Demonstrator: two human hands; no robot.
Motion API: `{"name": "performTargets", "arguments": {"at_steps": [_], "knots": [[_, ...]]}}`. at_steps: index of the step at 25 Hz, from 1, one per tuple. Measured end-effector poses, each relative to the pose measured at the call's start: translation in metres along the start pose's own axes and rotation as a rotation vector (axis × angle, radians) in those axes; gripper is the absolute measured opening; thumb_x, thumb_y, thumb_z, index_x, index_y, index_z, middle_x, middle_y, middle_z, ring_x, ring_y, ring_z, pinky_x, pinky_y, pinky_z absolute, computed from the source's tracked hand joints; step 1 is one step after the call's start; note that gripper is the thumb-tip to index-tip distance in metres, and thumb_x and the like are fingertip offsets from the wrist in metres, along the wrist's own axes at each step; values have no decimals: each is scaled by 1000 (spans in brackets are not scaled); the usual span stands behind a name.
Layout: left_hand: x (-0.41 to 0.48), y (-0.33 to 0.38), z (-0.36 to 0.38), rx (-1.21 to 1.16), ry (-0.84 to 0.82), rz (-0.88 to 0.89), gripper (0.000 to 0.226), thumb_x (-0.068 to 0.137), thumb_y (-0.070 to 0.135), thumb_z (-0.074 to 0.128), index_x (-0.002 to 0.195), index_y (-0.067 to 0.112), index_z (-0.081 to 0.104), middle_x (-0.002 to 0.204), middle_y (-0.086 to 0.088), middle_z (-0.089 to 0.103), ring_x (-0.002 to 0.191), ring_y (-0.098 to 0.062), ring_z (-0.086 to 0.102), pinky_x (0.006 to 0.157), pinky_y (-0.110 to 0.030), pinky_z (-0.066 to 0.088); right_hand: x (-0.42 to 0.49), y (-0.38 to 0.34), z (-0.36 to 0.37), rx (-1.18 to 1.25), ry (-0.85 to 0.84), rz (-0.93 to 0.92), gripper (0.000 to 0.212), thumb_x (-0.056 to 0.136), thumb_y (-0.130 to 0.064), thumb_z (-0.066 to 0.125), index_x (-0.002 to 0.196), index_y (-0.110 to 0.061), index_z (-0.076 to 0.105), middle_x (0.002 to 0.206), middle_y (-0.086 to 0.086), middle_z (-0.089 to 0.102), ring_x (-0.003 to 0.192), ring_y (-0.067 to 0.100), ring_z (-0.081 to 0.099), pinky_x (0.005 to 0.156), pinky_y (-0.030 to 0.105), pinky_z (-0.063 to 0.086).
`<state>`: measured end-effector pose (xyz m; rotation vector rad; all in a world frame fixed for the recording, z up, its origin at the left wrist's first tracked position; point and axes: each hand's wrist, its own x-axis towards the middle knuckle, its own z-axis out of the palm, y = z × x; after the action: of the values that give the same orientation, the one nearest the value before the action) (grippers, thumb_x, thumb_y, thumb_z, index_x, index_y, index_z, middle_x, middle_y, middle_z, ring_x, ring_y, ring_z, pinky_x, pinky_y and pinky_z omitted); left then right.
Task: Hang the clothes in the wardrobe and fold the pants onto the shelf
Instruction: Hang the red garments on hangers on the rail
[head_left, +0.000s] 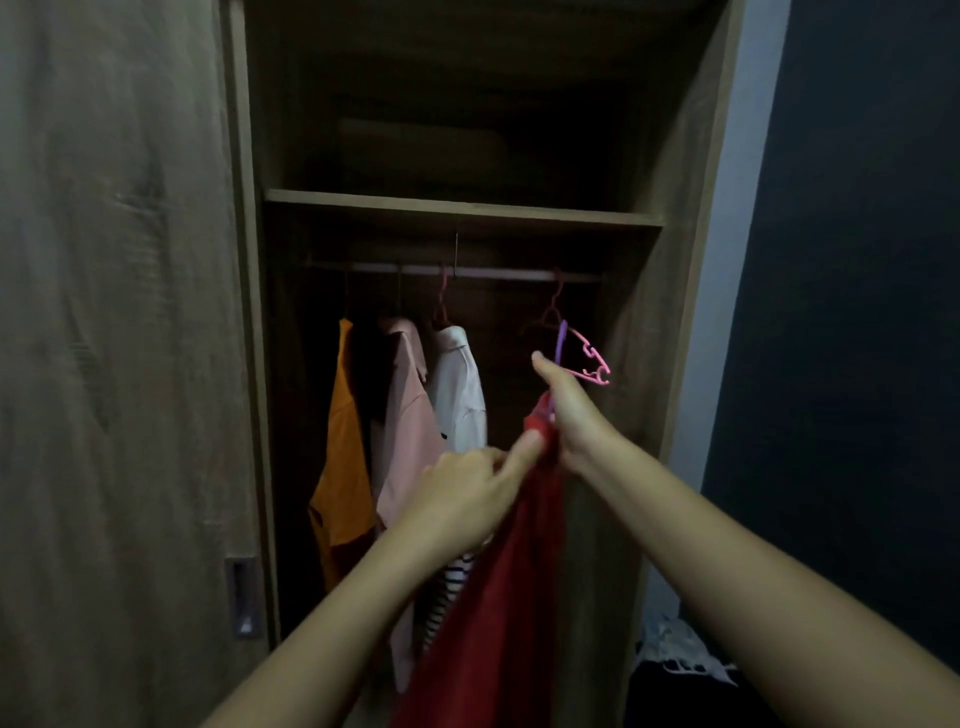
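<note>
A red garment (498, 597) hangs down in front of the open wardrobe. My right hand (569, 410) grips a purple hanger (560, 340) at the garment's top, just below the rail (467, 272). My left hand (467, 493) pinches the red fabric near its upper edge, beside the right hand. A pink empty hanger (589, 358) hangs on the rail right behind the purple one. On the rail to the left hang an orange top (340, 467), a pink shirt (408, 431) and a white shirt (460, 389). A striped garment (447, 587) shows below my left forearm.
The wooden shelf (462, 208) runs above the rail, with a dark compartment over it. A sliding wardrobe door (114, 338) with a recessed handle (241, 597) fills the left. A dark wall stands on the right, with white laundry (675, 654) low beside the wardrobe.
</note>
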<state>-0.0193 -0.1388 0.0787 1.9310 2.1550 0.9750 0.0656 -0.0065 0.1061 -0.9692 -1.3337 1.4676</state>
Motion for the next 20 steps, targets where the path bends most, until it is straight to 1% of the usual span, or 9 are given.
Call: {"name": "performTargets", "arguments": {"at_steps": [2,4,6,9,11,14,17,18,20], "knots": [[23,-9,0,-51,133,-13,56,92,62,26,79,19,58,87,-4,67,88,-26,60,72,-34,42,20,3,-10,-200,80,-64,37,70,-37,72,93,-9,60,73,3,53,59,15,49,53,26,38],[54,-26,6,63,310,-19,39,93,50,38,98,22,64,95,-2,70,95,-26,62,76,-36,49,44,3,-21,-446,152,-115,12,72,-14,70,68,-13,58,67,5,56,58,18,51,58,28,43],[90,-42,14,140,369,-34,36,91,39,44,117,22,62,99,-4,69,96,-28,62,77,-37,52,72,-1,-29,-586,172,-161,13,72,-8,63,63,-16,58,64,4,57,64,24,55,67,32,45],[152,-50,28,173,375,-27,37,91,28,44,124,19,59,107,-10,66,98,-31,60,69,-31,44,106,-12,-36,-738,173,-274,11,77,-14,56,81,-14,67,76,7,65,77,27,61,73,33,49],[194,-53,40,199,364,18,38,91,24,45,127,18,56,120,-14,60,106,-34,57,78,-36,44,126,-17,-43,-899,210,-341,20,80,-17,55,95,-15,68,92,10,68,90,29,63,80,32,48],[245,-66,63,206,348,32,45,91,26,50,135,20,46,148,-20,28,119,-39,47,96,-43,41,154,-24,-47,-1017,198,-463,22,82,-16,52,97,-16,67,99,13,68,95,32,62,79,31,46],[273,-85,71,177,310,-3,52,93,31,51,142,20,37,154,-24,9,126,-43,41,100,-41,38,181,-38,-40,-1037,181,-514,22,82,-14,51,98,-16,67,101,14,67,96,32,63,77,30,46],[280,-92,72,174,290,-7,56,93,30,50,145,19,31,153,-25,12,126,-43,41,96,-39,40,191,-44,-37,-1037,179,-530,24,82,-14,51,100,-16,67,103,15,67,98,33,62,79,31,47],[288,-101,71,166,329,-23,64,91,17,49,148,15,19,141,-23,39,113,-39,53,76,-34,40,210,-55,-28,-1060,172,-554,29,83,-13,51,108,-16,65,109,17,66,106,35,60,87,35,48]]}}
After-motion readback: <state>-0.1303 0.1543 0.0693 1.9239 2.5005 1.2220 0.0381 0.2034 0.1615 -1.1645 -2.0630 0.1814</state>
